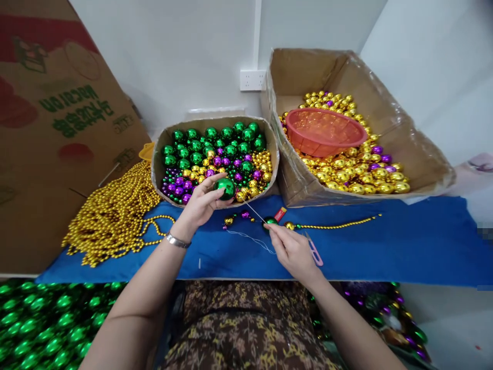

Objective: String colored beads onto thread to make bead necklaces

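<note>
My left hand (202,202) pinches a large shiny green bead (225,188) at the front rim of a cardboard box (157,159) filled with green, purple and gold beads. A thin white thread (252,209) runs from that bead to my right hand (293,250), whose fingers are closed on the thread next to a smaller green bead (269,222). On the blue cloth (404,241) lies a part-strung strand (335,225) of small gold beads with a few larger ones.
A heap of gold bead strands (113,216) lies at the left. A bigger box (423,159) at the right holds gold beads and an orange basket (324,131). Pink scissors (315,251) lie by my right hand. Bags of green beads (42,324) sit below.
</note>
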`<state>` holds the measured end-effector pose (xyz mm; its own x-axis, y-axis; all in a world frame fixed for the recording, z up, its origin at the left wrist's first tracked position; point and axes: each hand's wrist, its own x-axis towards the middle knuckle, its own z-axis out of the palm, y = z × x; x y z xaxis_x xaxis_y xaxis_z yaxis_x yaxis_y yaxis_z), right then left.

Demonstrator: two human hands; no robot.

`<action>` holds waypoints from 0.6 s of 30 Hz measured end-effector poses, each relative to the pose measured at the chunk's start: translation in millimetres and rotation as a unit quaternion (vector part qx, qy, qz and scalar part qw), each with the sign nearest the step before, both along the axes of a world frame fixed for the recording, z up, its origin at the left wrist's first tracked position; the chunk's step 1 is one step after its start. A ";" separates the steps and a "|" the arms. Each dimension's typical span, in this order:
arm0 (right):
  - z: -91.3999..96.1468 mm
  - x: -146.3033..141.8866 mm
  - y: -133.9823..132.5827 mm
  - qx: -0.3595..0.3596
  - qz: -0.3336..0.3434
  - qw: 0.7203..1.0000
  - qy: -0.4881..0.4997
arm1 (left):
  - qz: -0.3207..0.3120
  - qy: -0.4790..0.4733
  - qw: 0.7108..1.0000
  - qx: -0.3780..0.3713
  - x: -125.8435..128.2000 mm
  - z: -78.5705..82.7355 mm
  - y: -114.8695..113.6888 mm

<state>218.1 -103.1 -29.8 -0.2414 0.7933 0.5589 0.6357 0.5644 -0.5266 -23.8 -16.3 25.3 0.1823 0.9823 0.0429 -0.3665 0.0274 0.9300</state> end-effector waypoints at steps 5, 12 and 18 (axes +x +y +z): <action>-9.8 -9.3 -6.3 -0.010 0.039 0.999 -0.012 | 0.047 -0.092 0.993 -0.060 -1.1 -14.1 -19.2; -28.0 -19.5 -16.1 -0.019 0.066 0.997 -0.045 | 0.136 -0.171 0.971 -0.093 12.1 -20.0 -27.8; -29.4 -19.9 -17.7 -0.023 0.056 0.997 -0.056 | 0.148 -0.182 0.967 -0.100 16.8 -22.7 -31.0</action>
<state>198.1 -120.9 -59.2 -0.3890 0.7816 0.4877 0.6260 0.6126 -0.4825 -7.0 -47.3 2.6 -0.0995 0.9844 -0.1452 -0.6873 0.0376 0.7254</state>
